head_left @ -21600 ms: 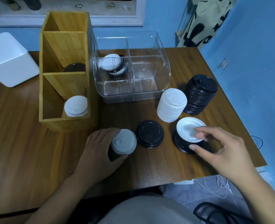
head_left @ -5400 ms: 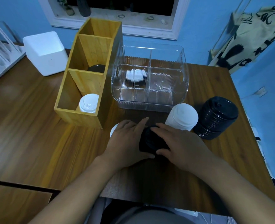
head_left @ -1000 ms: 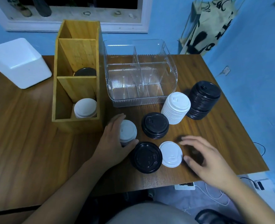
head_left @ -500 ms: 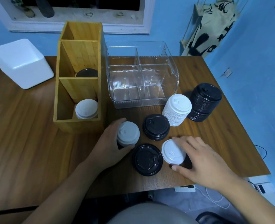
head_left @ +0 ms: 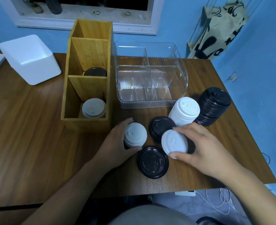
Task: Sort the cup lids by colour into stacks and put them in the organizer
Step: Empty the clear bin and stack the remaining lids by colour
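My left hand (head_left: 116,146) wraps around a short lid stack topped by a white lid (head_left: 135,134) in front of the wooden organizer (head_left: 87,98). My right hand (head_left: 203,149) pinches a single white lid (head_left: 174,142), tilted and lifted off the table. A large black lid (head_left: 153,162) lies flat between my hands, and a small black stack (head_left: 160,128) sits behind it. A tall white stack (head_left: 185,112) and a tall black stack (head_left: 213,105) stand at the right. Inside the organizer, white lids (head_left: 93,108) fill the near slot and black lids (head_left: 95,72) the middle slot.
A clear plastic divided bin (head_left: 151,82) stands right of the organizer. A white box (head_left: 31,59) sits at the back left. The table's right edge (head_left: 254,143) and front edge are near my right hand; cables lie on the floor below.
My right hand has closed on the single white lid and lifted it up and toward the back. My left hand stays on its stack.
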